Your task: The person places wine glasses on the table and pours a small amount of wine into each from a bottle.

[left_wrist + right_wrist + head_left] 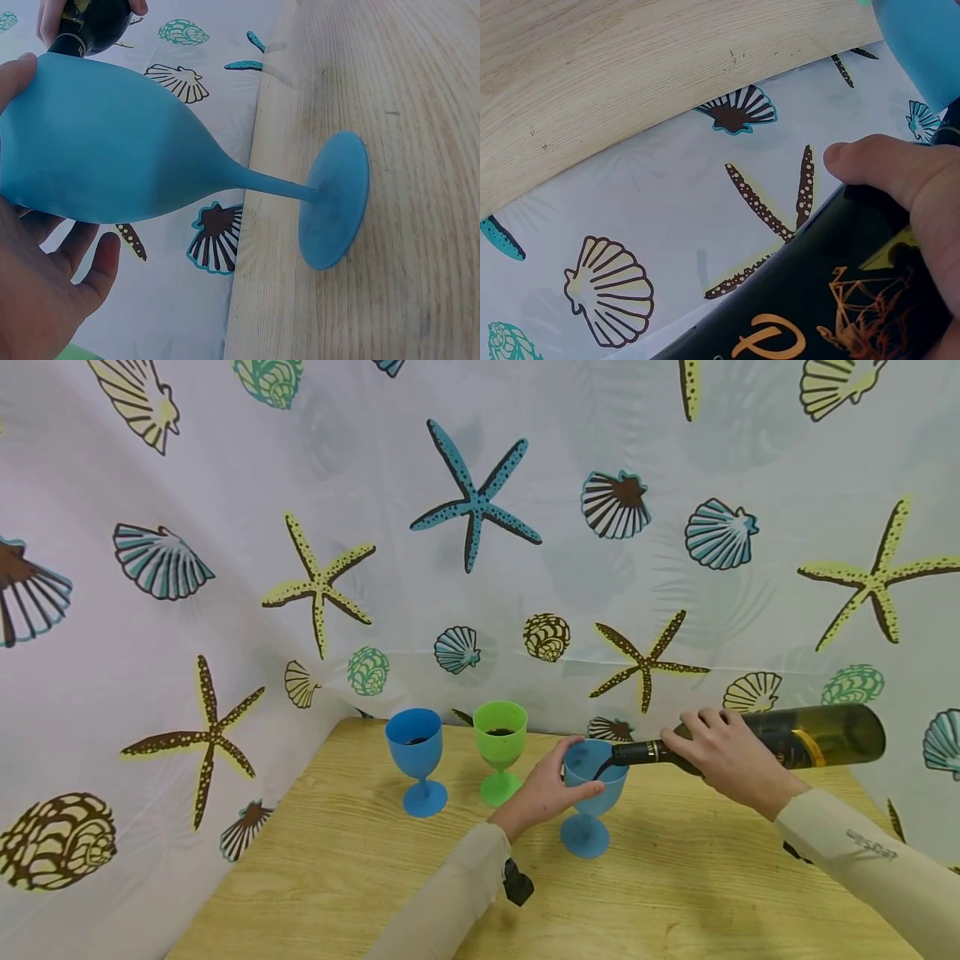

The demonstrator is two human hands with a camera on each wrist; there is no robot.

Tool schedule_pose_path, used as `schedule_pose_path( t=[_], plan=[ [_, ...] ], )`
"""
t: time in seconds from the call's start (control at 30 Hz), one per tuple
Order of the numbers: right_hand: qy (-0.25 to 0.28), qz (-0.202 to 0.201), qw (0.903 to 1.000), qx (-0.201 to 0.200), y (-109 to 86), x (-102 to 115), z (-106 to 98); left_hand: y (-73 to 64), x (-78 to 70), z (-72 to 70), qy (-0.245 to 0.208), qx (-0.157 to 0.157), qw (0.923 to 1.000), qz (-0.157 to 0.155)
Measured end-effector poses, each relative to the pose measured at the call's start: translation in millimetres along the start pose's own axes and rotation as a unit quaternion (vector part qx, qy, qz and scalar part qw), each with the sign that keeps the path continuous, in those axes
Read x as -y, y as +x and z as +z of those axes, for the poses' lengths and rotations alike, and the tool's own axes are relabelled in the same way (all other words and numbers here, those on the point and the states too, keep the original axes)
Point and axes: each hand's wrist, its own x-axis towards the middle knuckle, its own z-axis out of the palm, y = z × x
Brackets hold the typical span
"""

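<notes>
A light blue goblet stands upright on the wooden table. My left hand holds it by the bowl, thumb on the near side and fingers round the far side, as the left wrist view also shows. My right hand grips a dark green wine bottle around its shoulder, tipped nearly level. The bottle's mouth is at the goblet's rim, and a thin stream of dark liquid runs from it into the bowl. In the right wrist view the black label with orange print shows below my thumb.
To the left stand a darker blue goblet and a lime green goblet, each with dark liquid inside. A white curtain printed with shells and starfish hangs along the table's back and left edges.
</notes>
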Motion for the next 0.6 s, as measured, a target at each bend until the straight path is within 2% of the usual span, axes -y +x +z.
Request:
schedule_pose_path(
  t=[0.6],
  plan=[
    [-0.005, -0.002, 0.9999, 0.009, 0.7, -0.6, -1.7, -0.7, -1.6, -0.3, 0.003, 0.001, 1.0, -0.003]
  ],
)
